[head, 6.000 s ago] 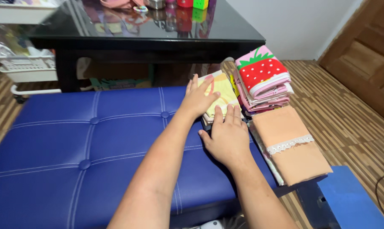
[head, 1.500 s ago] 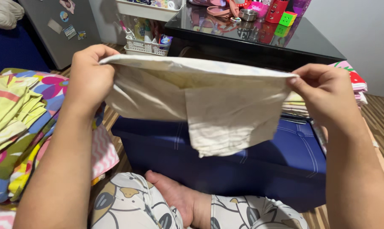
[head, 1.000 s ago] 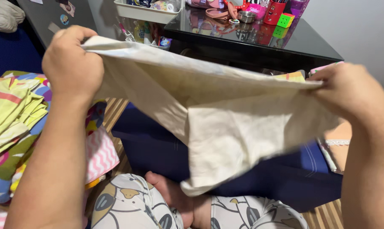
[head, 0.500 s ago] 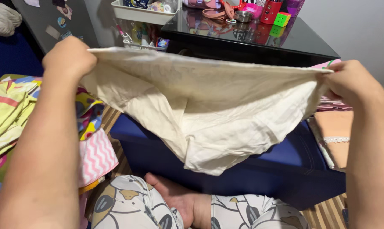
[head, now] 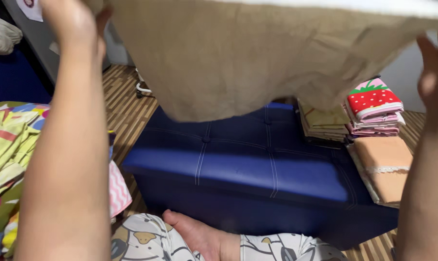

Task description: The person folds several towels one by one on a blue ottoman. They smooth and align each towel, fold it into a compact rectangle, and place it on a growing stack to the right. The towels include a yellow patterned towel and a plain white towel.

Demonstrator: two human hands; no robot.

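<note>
Across the head view, top: we hold a beige cloth (head: 257,53) stretched high between our two hands, so that it fills the upper half of the frame and hangs above the blue ottoman (head: 257,164).
Left hand: our left hand (head: 74,24) is raised at the upper left, fingers (head: 100,21) clenched on the cloth's top edge.
Right hand: our right hand (head: 434,82) sits at the right border, fingers curled up toward the cloth's far edge; the pinch itself is cut off by the frame, so we cannot tell how firmly it closes.
How the cloth handles: we judge it light, soft and limp; it sags in the middle and shows creases, so it wants two holds at the top corners, well apart, to stay flat. Nothing about it looks fragile or slippery.
Folded stack: on the ottoman's far right corner lies a pile of folded fabrics (head: 373,113), topped by a red piece dotted white with a green leaf shape, pink-striped layers below it.
Yellow pile: just left of that, a flatter stack of yellowish folded pieces (head: 323,123).
Peach piece: nearer us on the right, a folded peach cloth with a white lace band (head: 385,166).
Left side: a heap of bright patterned textiles (head: 6,159) rests on the striped wooden floor (head: 122,106).
Signs: a small white card (head: 30,8) on the wall at top left; its print is too cropped to tell.
</note>
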